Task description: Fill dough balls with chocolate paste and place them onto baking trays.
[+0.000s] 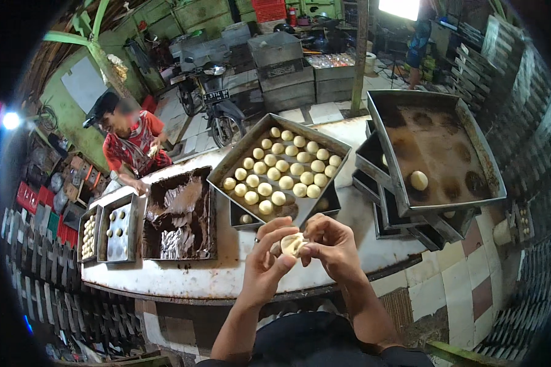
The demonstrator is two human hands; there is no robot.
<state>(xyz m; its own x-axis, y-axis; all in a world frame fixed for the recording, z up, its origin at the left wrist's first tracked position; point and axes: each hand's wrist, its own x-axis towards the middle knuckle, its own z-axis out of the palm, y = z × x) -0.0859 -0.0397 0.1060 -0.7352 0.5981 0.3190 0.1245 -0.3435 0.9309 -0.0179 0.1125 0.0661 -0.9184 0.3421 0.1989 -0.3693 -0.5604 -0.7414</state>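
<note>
A small piece of pale dough (291, 245) is held up between my two hands, over the near edge of the table. My left hand (268, 251) cups it from the left with the thumb and fingertips. From the other side, the thumb and fingers of my right hand (332, 244) pinch its folded edge. Just beyond my hands, a square metal tray (223, 191) holds rows of round dough balls (282, 165). To its left stands a metal tray of dark brown filling (183, 205), with a pale, streaked patch at its near end.
At right, a stack of metal trays is topped by a stained one (438, 147) with a single dough ball (419, 180). Two smaller trays (117, 229) with dough pieces stand far left. Across the table works a person in red (134, 137). Behind are a motorcycle (217, 101) and metal bins (281, 67).
</note>
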